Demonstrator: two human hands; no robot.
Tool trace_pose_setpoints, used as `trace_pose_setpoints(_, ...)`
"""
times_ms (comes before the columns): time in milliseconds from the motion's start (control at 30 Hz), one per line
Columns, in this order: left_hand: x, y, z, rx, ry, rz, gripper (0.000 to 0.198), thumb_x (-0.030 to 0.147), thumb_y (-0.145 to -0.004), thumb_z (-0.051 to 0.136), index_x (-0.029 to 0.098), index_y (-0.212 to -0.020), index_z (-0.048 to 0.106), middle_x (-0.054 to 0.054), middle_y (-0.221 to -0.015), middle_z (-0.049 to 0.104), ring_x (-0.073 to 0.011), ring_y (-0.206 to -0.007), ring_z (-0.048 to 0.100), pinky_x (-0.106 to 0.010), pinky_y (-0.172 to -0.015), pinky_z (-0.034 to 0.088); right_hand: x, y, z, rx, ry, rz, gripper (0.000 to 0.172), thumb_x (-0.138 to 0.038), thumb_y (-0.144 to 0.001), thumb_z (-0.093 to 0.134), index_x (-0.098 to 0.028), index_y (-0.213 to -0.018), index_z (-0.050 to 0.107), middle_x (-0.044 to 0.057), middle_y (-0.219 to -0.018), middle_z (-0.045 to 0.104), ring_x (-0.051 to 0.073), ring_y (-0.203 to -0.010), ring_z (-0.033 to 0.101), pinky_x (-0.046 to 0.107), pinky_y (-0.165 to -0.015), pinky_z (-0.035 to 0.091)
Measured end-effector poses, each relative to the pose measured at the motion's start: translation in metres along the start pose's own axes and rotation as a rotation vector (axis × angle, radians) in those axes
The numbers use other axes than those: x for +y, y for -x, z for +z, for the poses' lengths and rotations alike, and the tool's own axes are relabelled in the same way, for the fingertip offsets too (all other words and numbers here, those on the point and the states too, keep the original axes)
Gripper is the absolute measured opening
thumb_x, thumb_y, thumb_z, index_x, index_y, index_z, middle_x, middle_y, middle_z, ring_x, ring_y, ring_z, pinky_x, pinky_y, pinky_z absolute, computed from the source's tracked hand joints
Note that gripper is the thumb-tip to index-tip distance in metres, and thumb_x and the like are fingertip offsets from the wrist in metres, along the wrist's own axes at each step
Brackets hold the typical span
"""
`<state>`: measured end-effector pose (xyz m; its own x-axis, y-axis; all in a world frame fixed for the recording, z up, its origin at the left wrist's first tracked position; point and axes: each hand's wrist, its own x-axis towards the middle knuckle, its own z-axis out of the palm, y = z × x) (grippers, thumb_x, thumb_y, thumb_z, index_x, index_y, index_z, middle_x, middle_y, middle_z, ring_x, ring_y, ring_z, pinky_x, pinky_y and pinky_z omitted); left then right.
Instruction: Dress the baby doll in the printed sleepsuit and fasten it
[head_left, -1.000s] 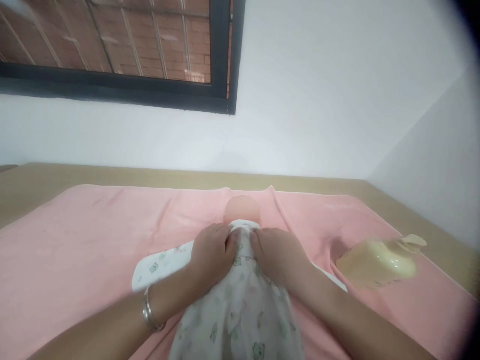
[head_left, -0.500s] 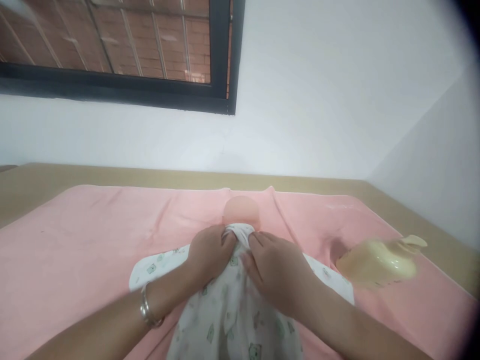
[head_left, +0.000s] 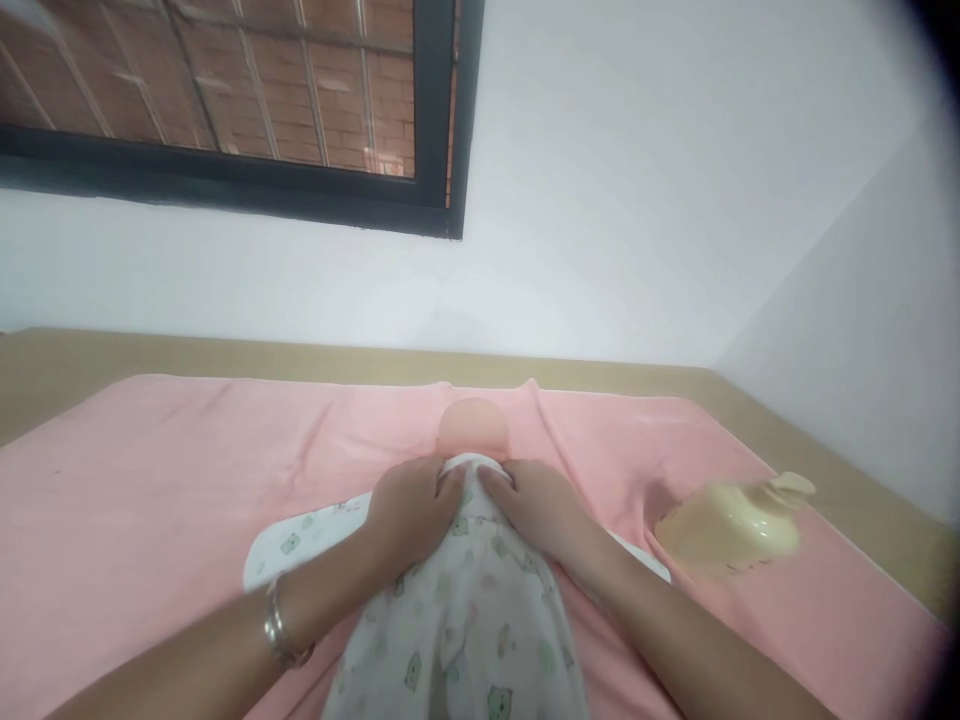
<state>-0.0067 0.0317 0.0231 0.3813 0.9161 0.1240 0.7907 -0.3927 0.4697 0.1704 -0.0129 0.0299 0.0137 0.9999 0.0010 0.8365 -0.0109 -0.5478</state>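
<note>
A white baby garment (head_left: 457,610) printed with small green bears lies over the middle of the pink sheet, its two sleeves spread left and right. My left hand (head_left: 412,510) grips the left side of its neckline, thumb pressed on the cloth. Opposite it, my right hand (head_left: 536,505) holds the right side of the same neckline, thumb also on top. Just beyond the collar rises a smooth peach-coloured dome like a doll's head (head_left: 472,425); whatever else belongs to it is hidden by the cloth and hands. A silver bracelet (head_left: 279,625) circles my left wrist.
The pink sheet (head_left: 150,500) covers much of a wooden surface (head_left: 225,350). To the right lies a pale yellow, glossy bottle-like container (head_left: 727,525), tilted on its side. A white wall (head_left: 600,200) and a dark-framed window (head_left: 439,130) stand behind.
The twisted, bunched collar now lies smoother and flatter between my hands. My right hand's fingers have moved from a loose pinch to holding the neckline's edge. The view has shifted slightly.
</note>
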Motion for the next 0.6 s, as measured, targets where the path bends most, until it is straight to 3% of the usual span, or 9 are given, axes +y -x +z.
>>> trace_pose_setpoints(600,0.0005,-0.0014,-0.0018,-0.012,0.053,-0.025,0.041,0.047,-0.088,0.031,0.019,-0.078,0.06,-0.005,-0.074,0.065,-0.0196,-0.069,0.058,-0.028,-0.061,0.037,0.0022,-0.0033,0.0034,0.037,-0.021,0.007,0.049,-0.052,-0.091,0.029,-0.019,-0.063,0.052,0.0,-0.063,0.06,0.012,-0.056,0.049,0.023,-0.05,0.026)
